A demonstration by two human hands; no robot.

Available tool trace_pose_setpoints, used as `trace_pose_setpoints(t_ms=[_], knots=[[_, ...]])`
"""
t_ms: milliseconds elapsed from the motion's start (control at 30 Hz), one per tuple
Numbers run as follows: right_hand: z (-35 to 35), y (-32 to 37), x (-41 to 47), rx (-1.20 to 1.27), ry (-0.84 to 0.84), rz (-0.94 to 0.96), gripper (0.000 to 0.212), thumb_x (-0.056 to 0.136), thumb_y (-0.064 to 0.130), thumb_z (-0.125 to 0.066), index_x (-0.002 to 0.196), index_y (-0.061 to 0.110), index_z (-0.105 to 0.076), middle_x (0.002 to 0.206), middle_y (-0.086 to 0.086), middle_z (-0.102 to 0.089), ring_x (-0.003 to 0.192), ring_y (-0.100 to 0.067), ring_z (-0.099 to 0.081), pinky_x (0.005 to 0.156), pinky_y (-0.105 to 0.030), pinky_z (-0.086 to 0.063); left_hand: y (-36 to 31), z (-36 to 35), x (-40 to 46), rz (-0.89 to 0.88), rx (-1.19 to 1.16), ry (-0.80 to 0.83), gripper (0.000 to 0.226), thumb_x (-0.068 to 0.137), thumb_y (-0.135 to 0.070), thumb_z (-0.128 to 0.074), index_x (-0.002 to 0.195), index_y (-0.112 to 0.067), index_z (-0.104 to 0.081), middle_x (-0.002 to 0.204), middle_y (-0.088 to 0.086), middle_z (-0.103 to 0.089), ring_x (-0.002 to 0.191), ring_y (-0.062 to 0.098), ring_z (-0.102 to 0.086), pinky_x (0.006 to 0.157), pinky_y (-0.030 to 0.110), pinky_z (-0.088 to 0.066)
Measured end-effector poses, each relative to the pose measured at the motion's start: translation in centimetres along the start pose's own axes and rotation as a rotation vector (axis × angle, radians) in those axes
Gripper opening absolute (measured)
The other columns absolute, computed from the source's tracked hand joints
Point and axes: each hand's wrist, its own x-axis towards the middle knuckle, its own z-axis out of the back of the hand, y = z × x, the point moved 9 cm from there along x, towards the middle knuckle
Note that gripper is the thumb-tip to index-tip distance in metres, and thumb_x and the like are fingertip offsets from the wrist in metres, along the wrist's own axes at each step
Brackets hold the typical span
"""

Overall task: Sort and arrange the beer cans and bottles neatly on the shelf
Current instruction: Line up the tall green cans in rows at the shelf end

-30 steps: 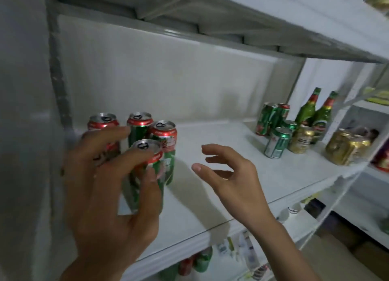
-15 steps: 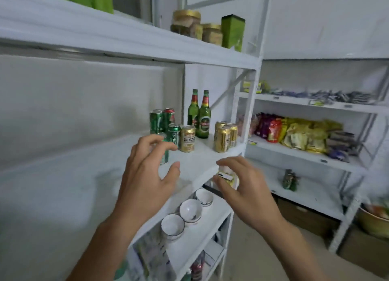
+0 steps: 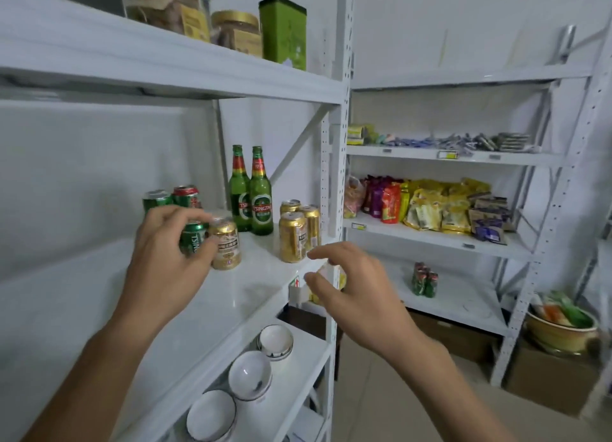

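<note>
Green and gold drinks share the middle shelf of a white rack, bunched toward its right end. The left hand curls round a green can at the front of a loose cluster; the grip is closed on the can's side, thumb toward the gold can that stands just beside it, seemingly touching. Behind them stand two more cans, one green and one red-topped. The right hand hovers off the shelf's front right corner with fingers loosely bent and apart, holding nothing.

As for progress, I judge the sorting only partly done here. Two green bottles stand side by side at the back, and three gold cans form a tight group near the right upright, so those kinds look gathered. The cluster under the left hand is still mixed: green, red-topped and gold together, with the one gold can apart from its fellows. Separating these, and lining the groups into rows, appears to be what is left.

Every can and bottle stands upright, long axis vertical, tops up. The held green can seems upright too, though the fingers hide much of it; its lettering reads sideways up the can. Both bottle labels face forward.
</note>
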Motion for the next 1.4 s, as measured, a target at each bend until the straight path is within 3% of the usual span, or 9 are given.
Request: trace_pose_setpoints(t_ms=[200, 367, 500, 667, 833, 967, 1200, 1300, 1400], knots=[[-3.4, 0.5, 7.1, 0.037, 0.045, 0.074, 0.029, 0.096, 0.038, -0.062, 0.123, 0.029, -0.069, 0.123, 0.017, -0.063, 0.113, -0.003, -0.055, 0.090, -0.021, -0.039, 6.1, 0.3, 5.7, 0.171, 0.048, -0.002, 0.028, 0.089, -0.020, -0.071, 0.114, -0.030, -0.067, 0.125, -0.003, -0.045, 0.125, 0.022, -0.053, 0.111, 0.038, -0.039], [-6.5, 0.3, 13.6, 0.091, 0.117, 0.158, 0.031, 0.095, 0.034, -0.067, 0.125, 0.026, -0.070, 0.121, 0.015, -0.065, 0.103, 0.002, -0.053, 0.081, -0.002, -0.035, 7.7, -2.0, 9.1, 0.194, 0.110, 0.008, 0.029, 0.090, -0.020, -0.071, 0.117, -0.028, -0.065, 0.125, -0.003, -0.047, 0.119, 0.017, -0.051, 0.101, 0.032, -0.037], [-8.8, -0.2, 19.1, 0.131, 0.164, 0.252, 0.032, 0.095, 0.035, -0.068, 0.125, 0.026, -0.070, 0.125, 0.011, -0.067, 0.103, -0.002, -0.057, 0.078, -0.010, -0.040, 8.8, -3.5, 11.5, 0.234, 0.175, -0.018, 0.028, 0.092, -0.023, -0.068, 0.119, -0.029, -0.064, 0.127, -0.004, -0.046, 0.114, 0.010, -0.047, 0.093, 0.029, -0.036], [-11.3, -0.4, 25.1, 0.183, 0.278, 0.360, 0.033, 0.096, 0.034, -0.066, 0.128, 0.024, -0.068, 0.131, 0.010, -0.066, 0.119, -0.008, -0.059, 0.096, -0.024, -0.046, 10.2, -4.3, 12.6, 0.292, 0.246, -0.094, 0.028, 0.093, -0.024, -0.070, 0.119, -0.033, -0.065, 0.126, -0.008, -0.047, 0.115, 0.008, -0.046, 0.100, 0.027, -0.036], [-15.4, 1.6, 30.4, 0.208, 0.478, 0.448, 0.028, 0.097, 0.028, -0.066, 0.123, 0.018, -0.069, 0.125, 0.004, -0.065, 0.107, -0.008, -0.055, 0.093, -0.025, -0.047, 11.7, -3.6, 14.0, 0.380, 0.280, -0.129, 0.026, 0.092, -0.021, -0.071, 0.117, -0.029, -0.067, 0.125, -0.003, -0.049, 0.119, 0.012, -0.049, 0.093, 0.021, -0.040], [-20.7, 4.1, 34.5, 0.118, 0.650, 0.472, 0.041, 0.095, 0.031, -0.065, 0.134, 0.017, -0.060, 0.134, -0.004, -0.057, 0.115, -0.020, -0.056, 0.085, -0.029, -0.046, 14.6, -3.5, 17.1, 0.514, 0.334, 0.007, 0.038, 0.094, -0.031, -0.069, 0.131, -0.031, -0.059, 0.133, 0.002, -0.045, 0.118, 0.015, -0.046, 0.095, 0.025, -0.036], [-29.6, 5.1, 38.8, -0.031, 0.787, 0.436, 0.093, 0.089, 0.037, -0.074, 0.161, 0.016, -0.020, 0.159, -0.014, -0.031, 0.143, -0.032, -0.038, 0.110, -0.039, -0.043, 21.5, -6.6, 22.3, 0.560, 0.439, 0.351, 0.069, 0.091, -0.021, -0.073, 0.151, -0.033, -0.041, 0.153, 0.008, -0.038, 0.130, 0.023, -0.047, 0.095, 0.030, -0.043], [-31.6, 5.0, 39.5, -0.105, 0.825, 0.466, 0.097, 0.084, 0.037, -0.080, 0.160, 0.015, -0.023, 0.154, -0.014, -0.039, 0.136, -0.032, -0.046, 0.108, -0.043, -0.047, 23.5, -8.7, 23.1, 0.570, 0.553, 0.501, 0.095, 0.075, -0.030, -0.084, 0.156, -0.029, -0.034, 0.152, 0.008, -0.041, 0.139, 0.029, -0.047, 0.106, 0.041, -0.049], [-32.8, 5.1, 40.0, -0.148, 0.832, 0.519, 0.076, 0.081, 0.037, -0.082, 0.142, 0.013, -0.045, 0.133, -0.010, -0.058, 0.117, -0.027, -0.058, 0.098, -0.041, -0.051, 24.6, -10.0, 24.0, 0.539, 0.731, 0.591, 0.106, 0.058, -0.043, -0.087, 0.152, -0.029, -0.039, 0.136, 0.009, -0.050, 0.124, 0.031, -0.056, 0.098, 0.046, -0.055]])
